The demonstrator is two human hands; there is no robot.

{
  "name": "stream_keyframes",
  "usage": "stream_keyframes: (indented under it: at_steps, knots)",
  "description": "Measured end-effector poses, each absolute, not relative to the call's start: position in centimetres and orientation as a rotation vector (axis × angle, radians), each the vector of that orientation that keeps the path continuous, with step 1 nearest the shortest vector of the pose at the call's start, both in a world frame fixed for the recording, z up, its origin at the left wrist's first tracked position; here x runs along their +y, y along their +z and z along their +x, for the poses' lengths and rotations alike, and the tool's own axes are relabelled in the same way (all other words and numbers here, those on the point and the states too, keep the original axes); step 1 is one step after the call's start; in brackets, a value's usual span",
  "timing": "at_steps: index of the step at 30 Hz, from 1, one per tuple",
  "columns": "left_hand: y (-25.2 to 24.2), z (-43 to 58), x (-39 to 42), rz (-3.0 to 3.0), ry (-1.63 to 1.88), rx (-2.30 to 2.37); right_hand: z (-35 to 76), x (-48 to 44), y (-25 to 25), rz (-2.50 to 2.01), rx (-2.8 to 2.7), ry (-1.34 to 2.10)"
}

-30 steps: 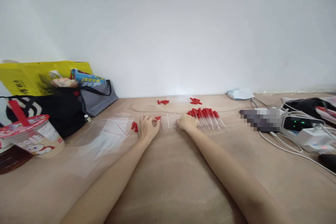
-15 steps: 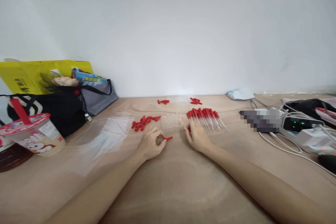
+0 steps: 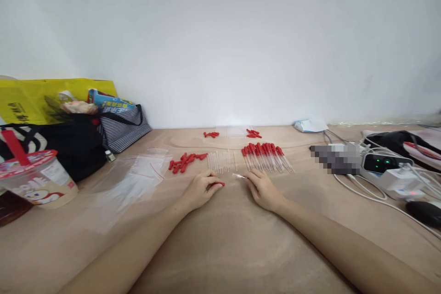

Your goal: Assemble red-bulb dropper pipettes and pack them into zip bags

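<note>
The left hand (image 3: 200, 189) rests on the tan table (image 3: 223, 248), its fingers curled together and pinched on a small red cap (image 3: 220, 184) that pokes out toward 3 o'clock. Just across from it, the right hand (image 3: 263, 188) lies with its fingertips closed on one end of a clear tube (image 3: 239, 176), which points toward 9 o'clock, at the cap. Cap and tube are near each other but apart.

At 11 o'clock from the left hand lies a loose pile of red caps (image 3: 184, 161). At 12 o'clock, between the two hands, is a row of bare clear tubes (image 3: 220, 161). At 12 o'clock from the right hand, a row of capped tubes (image 3: 265, 154) lies side by side, red ends toward the wall.

Flat clear plastic bags (image 3: 138, 179) lie at 9 o'clock of the left hand, and beyond them stands a drink cup (image 3: 34, 179) before a black bag (image 3: 72, 147) and a striped bag (image 3: 120, 128). At 3 o'clock from the right hand sit a white charger (image 3: 389, 170) with green lights and its cables (image 3: 372, 197).
</note>
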State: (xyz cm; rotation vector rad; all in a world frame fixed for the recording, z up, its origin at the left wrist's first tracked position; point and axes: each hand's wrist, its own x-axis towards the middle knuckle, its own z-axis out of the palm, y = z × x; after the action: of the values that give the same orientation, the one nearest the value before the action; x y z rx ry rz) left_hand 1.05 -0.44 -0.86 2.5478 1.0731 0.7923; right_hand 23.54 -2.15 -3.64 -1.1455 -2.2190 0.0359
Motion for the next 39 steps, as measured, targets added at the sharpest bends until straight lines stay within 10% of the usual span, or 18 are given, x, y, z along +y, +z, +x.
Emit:
stream_keyframes:
  at_steps: [39]
  knots:
    - [-1.0, 2.0, -1.8, 2.560, 0.846, 0.946, 22.5, -3.4, -2.5, -1.013, -2.395, 0.077]
